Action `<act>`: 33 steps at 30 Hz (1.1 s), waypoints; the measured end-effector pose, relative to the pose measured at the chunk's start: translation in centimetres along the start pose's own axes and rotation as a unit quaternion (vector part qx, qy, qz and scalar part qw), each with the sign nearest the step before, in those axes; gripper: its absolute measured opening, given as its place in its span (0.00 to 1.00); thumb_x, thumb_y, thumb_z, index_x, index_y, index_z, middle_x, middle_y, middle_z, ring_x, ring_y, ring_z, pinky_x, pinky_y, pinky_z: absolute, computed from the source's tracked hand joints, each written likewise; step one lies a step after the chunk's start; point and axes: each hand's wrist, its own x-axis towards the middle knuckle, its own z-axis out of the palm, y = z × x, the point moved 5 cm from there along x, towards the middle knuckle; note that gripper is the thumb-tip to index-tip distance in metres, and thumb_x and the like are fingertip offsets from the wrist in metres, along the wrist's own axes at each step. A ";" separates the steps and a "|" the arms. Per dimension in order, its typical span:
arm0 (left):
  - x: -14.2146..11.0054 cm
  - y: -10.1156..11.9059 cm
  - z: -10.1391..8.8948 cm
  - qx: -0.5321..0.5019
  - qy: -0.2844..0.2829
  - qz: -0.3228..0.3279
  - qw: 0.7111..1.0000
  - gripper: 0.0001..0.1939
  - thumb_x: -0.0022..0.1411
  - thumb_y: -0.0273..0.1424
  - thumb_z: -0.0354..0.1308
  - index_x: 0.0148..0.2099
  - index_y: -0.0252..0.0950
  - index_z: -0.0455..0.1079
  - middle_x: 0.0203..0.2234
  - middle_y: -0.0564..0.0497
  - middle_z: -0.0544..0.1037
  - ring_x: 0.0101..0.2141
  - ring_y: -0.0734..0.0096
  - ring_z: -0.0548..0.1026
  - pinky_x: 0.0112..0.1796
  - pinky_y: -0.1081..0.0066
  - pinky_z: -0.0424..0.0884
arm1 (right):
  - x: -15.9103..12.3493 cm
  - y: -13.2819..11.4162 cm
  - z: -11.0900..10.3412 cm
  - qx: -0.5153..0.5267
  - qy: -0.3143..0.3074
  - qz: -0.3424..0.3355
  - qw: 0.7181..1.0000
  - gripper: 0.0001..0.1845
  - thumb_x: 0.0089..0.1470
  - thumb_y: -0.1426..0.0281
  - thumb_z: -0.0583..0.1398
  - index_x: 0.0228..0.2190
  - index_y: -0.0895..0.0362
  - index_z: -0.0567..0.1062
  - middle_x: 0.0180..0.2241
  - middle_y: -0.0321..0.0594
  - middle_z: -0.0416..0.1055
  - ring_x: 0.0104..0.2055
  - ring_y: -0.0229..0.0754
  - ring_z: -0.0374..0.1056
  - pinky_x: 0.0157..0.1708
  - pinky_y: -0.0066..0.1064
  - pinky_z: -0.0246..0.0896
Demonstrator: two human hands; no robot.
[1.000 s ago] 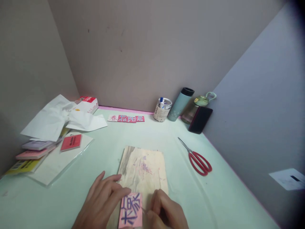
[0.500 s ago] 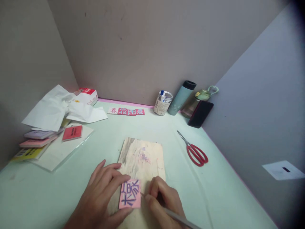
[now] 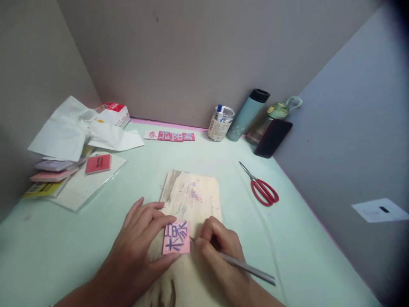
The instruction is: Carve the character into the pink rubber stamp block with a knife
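Observation:
A small pink square block (image 3: 177, 238) with a purple-inked Chinese character lies on a stained wooden board (image 3: 204, 189). My left hand (image 3: 136, 245) pinches it between the thumb at its lower edge and the index finger at its upper corner; the other fingers spread over the board's left side. In my right hand (image 3: 222, 251) is a slim silver-handled carving knife (image 3: 254, 270), gripped like a pen. Its thin tip is at the block's right edge; whether it cuts in cannot be made out.
Red-handled scissors (image 3: 263, 192) lie to the right. Behind stand a pen-holding can (image 3: 220, 124), a blue-green flask (image 3: 247, 115), a bottle (image 3: 255, 130) and a leaning phone (image 3: 273, 138). Several character tiles (image 3: 169, 136) line the back. White papers (image 3: 64, 132) and coloured packets (image 3: 51, 175) pile up left.
The whole scene sits higher in the picture as the head view tilts down. The knife handle has swung flatter toward the right. Both hands keep their grips on block and knife.

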 end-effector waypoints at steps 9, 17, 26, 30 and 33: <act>0.1 0.8 0.0 0.008 0.005 -0.002 1.000 0.17 0.61 0.32 0.65 0.50 0.40 0.66 0.41 0.49 0.72 0.55 0.50 0.69 0.63 0.40 0.53 | -0.2 0.2 0.0 -0.004 0.005 0.012 1.000 0.11 0.53 0.70 0.55 0.22 0.52 0.58 0.20 0.28 0.55 0.24 0.35 0.51 0.23 0.28 0.47; -0.3 0.7 0.3 0.027 0.004 0.032 0.999 0.30 0.57 0.51 0.68 0.53 0.38 0.67 0.41 0.47 0.71 0.53 0.48 0.70 0.63 0.39 0.49 | 0.0 0.1 0.0 -0.020 0.005 0.008 1.000 0.11 0.53 0.69 0.55 0.23 0.52 0.59 0.20 0.28 0.57 0.23 0.35 0.52 0.23 0.27 0.48; -0.6 0.4 0.9 -0.004 -0.075 0.043 0.996 0.45 0.51 0.52 0.73 0.64 0.43 0.60 0.47 0.46 0.72 0.54 0.48 0.69 0.64 0.40 0.46 | -0.3 0.1 0.0 -0.027 -0.002 0.012 1.000 0.11 0.53 0.70 0.56 0.22 0.53 0.59 0.20 0.28 0.57 0.23 0.35 0.53 0.23 0.27 0.48; -0.6 0.3 0.9 -0.020 -0.087 0.030 0.996 0.41 0.53 0.41 0.75 0.64 0.45 0.60 0.48 0.48 0.73 0.55 0.49 0.68 0.64 0.41 0.46 | -0.2 0.1 0.0 -0.023 -0.001 0.015 1.000 0.11 0.53 0.70 0.56 0.22 0.53 0.59 0.20 0.28 0.57 0.23 0.35 0.52 0.23 0.27 0.47; -0.7 0.4 0.9 -0.035 -0.064 0.008 0.997 0.41 0.50 0.40 0.76 0.62 0.46 0.62 0.47 0.49 0.73 0.55 0.48 0.68 0.64 0.41 0.46 | -0.1 0.4 0.1 -0.021 -0.003 0.027 0.999 0.11 0.52 0.71 0.56 0.22 0.53 0.59 0.20 0.27 0.57 0.23 0.35 0.52 0.23 0.26 0.47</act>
